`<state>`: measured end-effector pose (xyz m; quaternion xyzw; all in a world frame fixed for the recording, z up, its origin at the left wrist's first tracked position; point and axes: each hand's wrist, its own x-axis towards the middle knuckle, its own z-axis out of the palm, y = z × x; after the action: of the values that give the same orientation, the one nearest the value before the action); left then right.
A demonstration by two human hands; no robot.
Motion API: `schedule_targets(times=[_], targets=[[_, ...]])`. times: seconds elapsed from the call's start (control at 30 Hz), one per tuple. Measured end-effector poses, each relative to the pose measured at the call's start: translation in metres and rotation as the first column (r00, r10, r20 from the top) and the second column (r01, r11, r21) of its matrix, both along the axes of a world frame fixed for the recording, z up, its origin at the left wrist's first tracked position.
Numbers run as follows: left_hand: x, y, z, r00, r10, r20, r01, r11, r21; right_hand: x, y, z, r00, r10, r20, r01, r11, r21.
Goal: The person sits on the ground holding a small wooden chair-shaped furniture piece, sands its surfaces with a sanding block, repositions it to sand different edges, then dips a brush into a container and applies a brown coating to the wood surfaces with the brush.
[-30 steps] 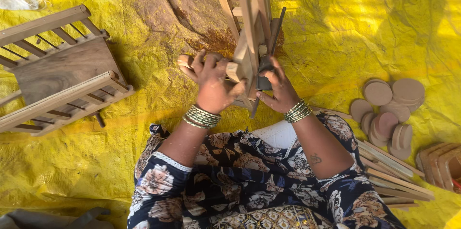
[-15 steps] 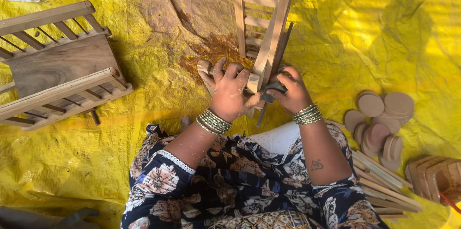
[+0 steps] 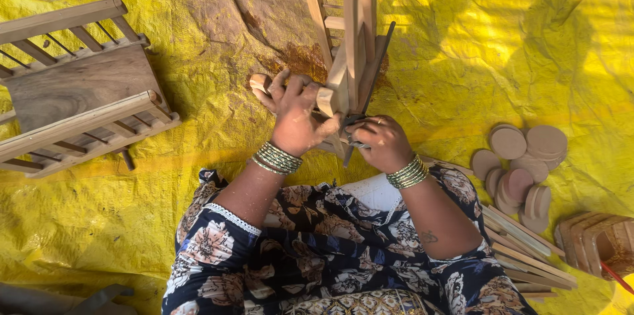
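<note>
One head-worn view looks steeply down from close above onto the lap and yellow tarp (image 3: 462, 37)

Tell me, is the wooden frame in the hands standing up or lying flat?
Standing up. The frame rises on edge from the yellow sheet, gripped at its base by the left hand and right hand.

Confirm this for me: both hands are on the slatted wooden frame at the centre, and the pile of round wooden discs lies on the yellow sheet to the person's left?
Not quite. The head view shows the round wooden discs to the person's right, not left. The rest holds: the left hand and right hand are on the slatted wooden frame, over the yellow sheet.
</note>
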<state>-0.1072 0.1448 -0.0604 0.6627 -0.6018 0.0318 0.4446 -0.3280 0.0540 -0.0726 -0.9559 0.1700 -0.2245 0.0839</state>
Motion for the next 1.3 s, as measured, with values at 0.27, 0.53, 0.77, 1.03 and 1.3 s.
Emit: schedule_targets(times=[0.27,0.53,0.77,1.03,1.3], targets=[[0.009,0.001,0.000,0.998,0.060,0.001,-0.060,0.997,0.045,0.009,-0.016,-0.001,0.991,-0.006,0.135,0.014,0.998,-0.060],[0.017,0.002,0.003,0.997,0.073,0.009,-0.073,0.997,0.031,0.011,0.018,-0.020,0.992,0.022,0.121,-0.024,1.000,0.015],[0.032,0.008,0.013,0.993,0.121,-0.017,-0.118,0.987,0.104,0.022,-0.013,-0.016,0.981,-0.098,0.169,0.107,0.993,-0.044],[0.038,0.009,0.011,0.992,0.119,-0.033,-0.115,0.989,0.087,0.024,0.026,-0.039,0.989,0.093,0.118,-0.089,0.995,-0.043],[0.024,0.006,0.008,0.996,0.084,0.040,-0.087,0.994,0.067,0.020,-0.035,-0.022,0.959,-0.046,0.279,0.098,0.980,-0.174]])
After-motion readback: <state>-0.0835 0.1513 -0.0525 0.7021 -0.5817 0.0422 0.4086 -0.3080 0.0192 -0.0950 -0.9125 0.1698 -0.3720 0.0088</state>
